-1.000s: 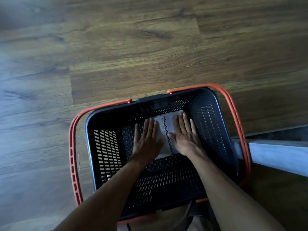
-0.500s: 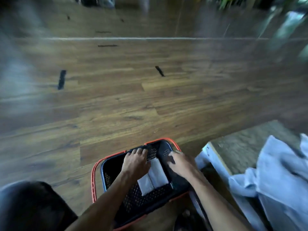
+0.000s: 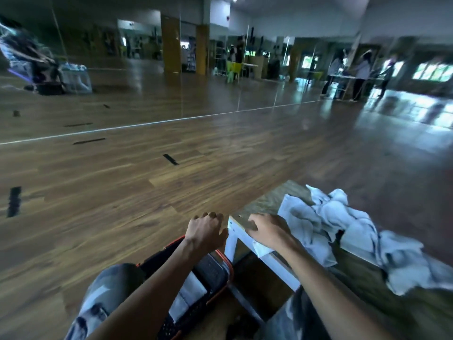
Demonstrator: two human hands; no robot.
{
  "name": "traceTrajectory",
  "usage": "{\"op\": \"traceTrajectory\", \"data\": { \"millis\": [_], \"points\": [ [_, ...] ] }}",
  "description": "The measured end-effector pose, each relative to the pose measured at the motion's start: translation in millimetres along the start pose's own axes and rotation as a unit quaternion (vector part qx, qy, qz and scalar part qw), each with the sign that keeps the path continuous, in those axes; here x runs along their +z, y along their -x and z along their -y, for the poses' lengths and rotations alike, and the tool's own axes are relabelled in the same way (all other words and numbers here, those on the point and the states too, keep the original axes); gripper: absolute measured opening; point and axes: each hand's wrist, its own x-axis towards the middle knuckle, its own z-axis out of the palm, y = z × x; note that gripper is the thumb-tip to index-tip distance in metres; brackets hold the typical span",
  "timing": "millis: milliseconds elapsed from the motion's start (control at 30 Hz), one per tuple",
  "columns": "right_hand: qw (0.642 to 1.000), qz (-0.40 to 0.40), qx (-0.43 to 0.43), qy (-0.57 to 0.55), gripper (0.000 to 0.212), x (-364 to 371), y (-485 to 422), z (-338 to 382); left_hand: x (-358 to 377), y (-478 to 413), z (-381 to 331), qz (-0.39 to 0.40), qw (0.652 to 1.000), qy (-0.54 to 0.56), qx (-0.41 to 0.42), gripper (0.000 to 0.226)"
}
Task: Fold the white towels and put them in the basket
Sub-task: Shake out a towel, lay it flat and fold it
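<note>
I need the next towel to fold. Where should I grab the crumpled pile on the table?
Take the towel pile by its flat near-left corner, fingers coming from beside the right hand. That corner lies spread on the table, clear of the bunched folds, so it should likely peel free.

The left hand and right hand are bare, as are both forearms. Pale grey cloth with darker mottled patches covers the knees.

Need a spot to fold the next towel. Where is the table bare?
Bare: the table corner bordered by the right hand and the towels. Crowded: the middle, under the heaped towels. The near strip looks bare, but blurred.
</note>
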Motion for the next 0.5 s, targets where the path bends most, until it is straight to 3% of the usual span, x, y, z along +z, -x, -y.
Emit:
{"op": "traceTrajectory", "data": {
  "millis": [500],
  "points": [
    [0.991, -0.009, 0.115, 0.071, 0.03, -12, 59, -109, 39, -47, -104, 0.046, 0.991, 0.065, 0.105, 0.04]
  ]
}}
